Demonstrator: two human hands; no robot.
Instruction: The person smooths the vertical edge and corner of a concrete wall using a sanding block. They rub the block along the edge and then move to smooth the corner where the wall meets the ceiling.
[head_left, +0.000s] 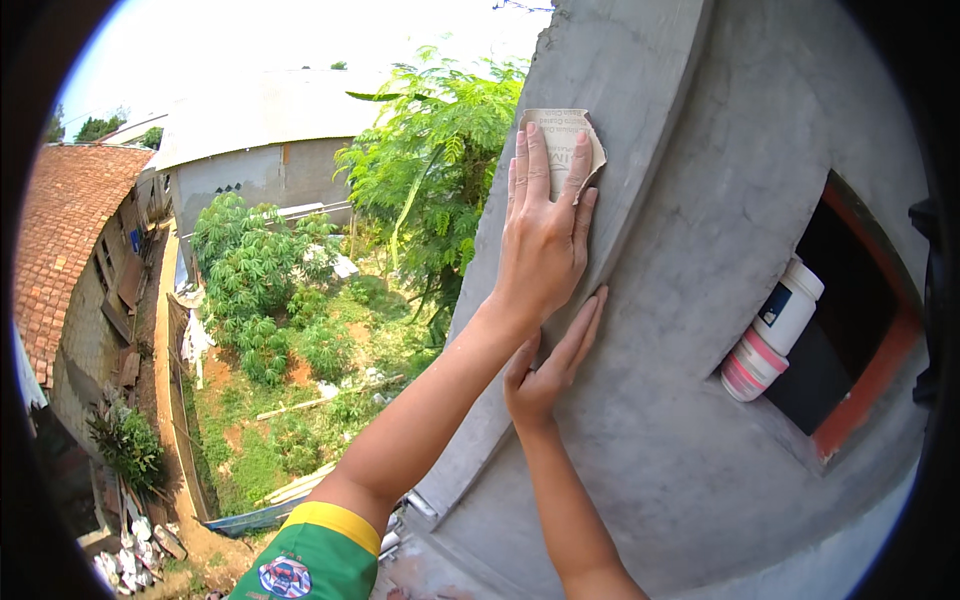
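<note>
My left hand (540, 240) lies along the upper part of a grey plastered pillar (620, 110), fingers stretched upward. Under those fingers it holds a torn piece of sandpaper (557, 172), its beige printed backing facing me and its grit side hidden against the plaster. Lower down, my right hand (550, 375) rests on the pillar's inner edge, where it meets the wall. Its fingers are stretched out and it holds nothing. Pale dust coats the fingers of both hands.
At right, two stacked plastic tubs (770, 330), white and pink-striped, stand in a red-framed window opening (850, 300). Left of the pillar, the view drops to a garden with a leafy tree (450, 150), bushes (255, 270), a narrow path and a tiled roof (70, 230).
</note>
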